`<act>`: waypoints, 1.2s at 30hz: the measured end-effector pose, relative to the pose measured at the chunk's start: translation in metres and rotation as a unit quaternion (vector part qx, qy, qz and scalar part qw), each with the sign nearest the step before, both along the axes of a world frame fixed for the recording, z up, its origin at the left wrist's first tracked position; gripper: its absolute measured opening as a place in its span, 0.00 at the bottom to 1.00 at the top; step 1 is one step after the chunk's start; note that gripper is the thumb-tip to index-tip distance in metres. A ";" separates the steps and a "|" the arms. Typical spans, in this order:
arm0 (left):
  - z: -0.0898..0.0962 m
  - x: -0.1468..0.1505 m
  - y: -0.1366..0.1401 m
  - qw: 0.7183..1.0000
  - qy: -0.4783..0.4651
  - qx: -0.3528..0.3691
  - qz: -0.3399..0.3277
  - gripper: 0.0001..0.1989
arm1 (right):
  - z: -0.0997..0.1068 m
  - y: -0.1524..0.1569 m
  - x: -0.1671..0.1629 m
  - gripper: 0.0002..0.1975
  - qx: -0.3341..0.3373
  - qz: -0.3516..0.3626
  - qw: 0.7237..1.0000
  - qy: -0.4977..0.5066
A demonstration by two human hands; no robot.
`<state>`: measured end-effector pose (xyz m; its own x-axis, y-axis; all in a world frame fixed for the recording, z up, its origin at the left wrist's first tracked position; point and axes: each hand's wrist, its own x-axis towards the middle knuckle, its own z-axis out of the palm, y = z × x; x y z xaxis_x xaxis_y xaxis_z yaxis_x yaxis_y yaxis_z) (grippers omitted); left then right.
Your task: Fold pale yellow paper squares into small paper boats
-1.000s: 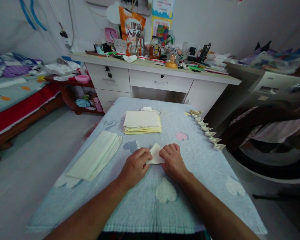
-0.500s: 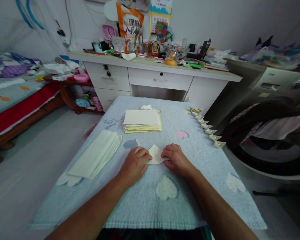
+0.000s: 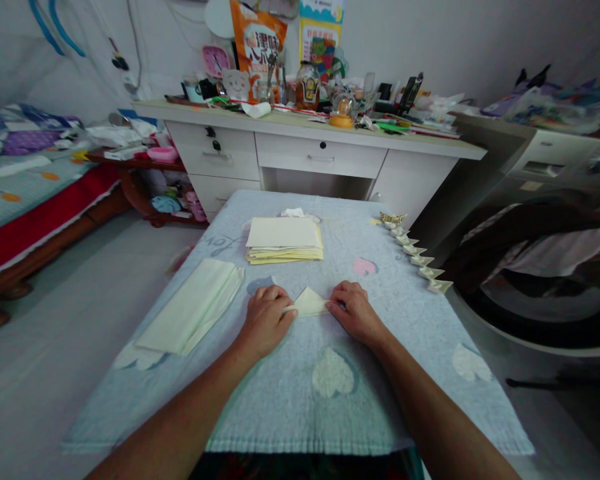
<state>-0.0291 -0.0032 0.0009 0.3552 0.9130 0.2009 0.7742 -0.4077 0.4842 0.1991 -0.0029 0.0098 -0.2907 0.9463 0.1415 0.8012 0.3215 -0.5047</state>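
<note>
A small cream sheet of paper (image 3: 310, 303), folded to a point at its far side, lies on the cloth-covered table between my hands. My left hand (image 3: 269, 312) pinches its left end, thumb along the near edge. At the right end, my right hand (image 3: 353, 308) has its fingers curled closed on the paper. Beyond them sits a stack of cream and yellow paper (image 3: 284, 235). Larger pale folded sheets (image 3: 193, 310) lie to the left of my left hand. Along the table's right edge stands a row of several small folded paper boats (image 3: 415, 251).
A light blue cloth with heart prints (image 3: 290, 400) covers the table. Behind it is a white desk (image 3: 325, 157) crowded with jars and other items. A washing machine (image 3: 555, 160) with laundry at its door stands right; a bed (image 3: 50, 200) is at left.
The paper's near edge has gone from a bulging curve to a straighter, flatter line, so it looks narrower. My hands have spread slightly apart, the left moving left.
</note>
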 end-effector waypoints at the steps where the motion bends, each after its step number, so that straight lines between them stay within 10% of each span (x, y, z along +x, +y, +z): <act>1: 0.000 0.000 0.000 1.000 0.004 -0.002 0.006 0.08 | 0.000 0.000 -0.001 0.07 -0.004 -0.013 1.000 -0.004; 36: -0.002 0.000 0.002 0.998 0.045 0.004 0.038 0.10 | 0.002 0.002 0.017 0.05 -0.049 -0.003 0.999 0.003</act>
